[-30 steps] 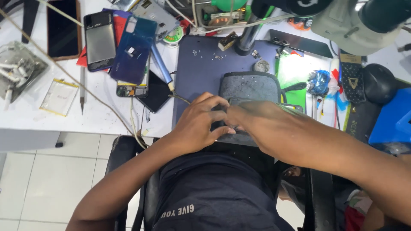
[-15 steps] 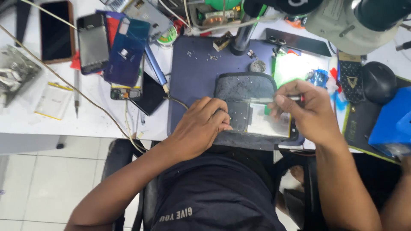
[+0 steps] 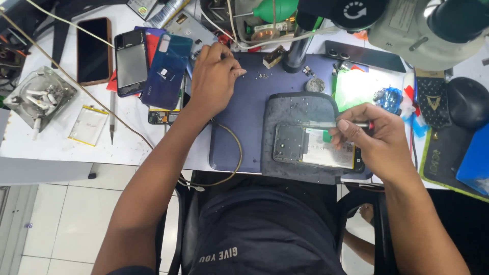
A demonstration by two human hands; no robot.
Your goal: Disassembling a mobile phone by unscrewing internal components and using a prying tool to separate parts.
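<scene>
Landmark: purple mat (image 3: 244,117) on the white worktop (image 3: 56,142). Far left of the mat, a clear tray (image 3: 38,99) of small white parts; just right of it, a flat pale-yellow battery pack (image 3: 87,125) and a thin screwdriver (image 3: 111,117). Above those, a black phone with a brown rim (image 3: 93,50). Nearer the mat's left edge, a fanned stack: grey-screened phone (image 3: 131,61), red cover under it, glossy blue back cover (image 3: 167,71).

My left hand (image 3: 213,76) sits over the mat's top-left corner, grip pinched shut, fingertips by tiny screws (image 3: 262,76); can't tell whether one is held. A tan cable (image 3: 235,153) loops off the mat's lower edge.

On the mat's right half, a grey pad (image 3: 300,107) carries the opened phone (image 3: 310,147), with a white rectangular label on its battery. My right hand (image 3: 379,140) is over the phone's right end, grip closed on a slim metal tool (image 3: 326,125) lying across the phone's top.

Right of the mat: green lit patch (image 3: 356,86), black mouse (image 3: 467,102), blue box (image 3: 476,158). Above, a microscope head (image 3: 423,30). Below the worktop, pale tiled floor (image 3: 51,224).
</scene>
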